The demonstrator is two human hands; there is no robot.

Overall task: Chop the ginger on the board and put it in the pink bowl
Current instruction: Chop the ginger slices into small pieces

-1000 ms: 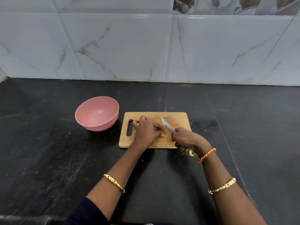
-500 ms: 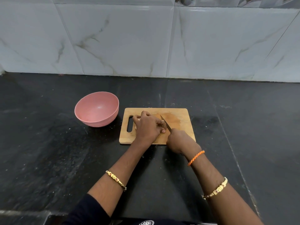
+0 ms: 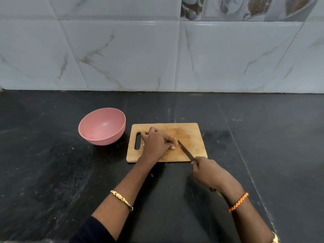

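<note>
A wooden cutting board with a handle slot lies on the black counter. My left hand is curled over the ginger at the board's middle; only a small tan end of it shows by my fingertips. My right hand grips the handle of a knife off the board's near right corner. The blade slants across the board with its tip right beside the ginger. The pink bowl stands to the left of the board with nothing visible inside.
The black stone counter stretches wide on both sides and toward me. A marble-patterned tiled wall rises behind the counter's far edge.
My right hand has drawn back toward me off the board's near edge, pulling the knife so more blade shows. The left hand stays on the ginger. The camera view has tilted upward.
</note>
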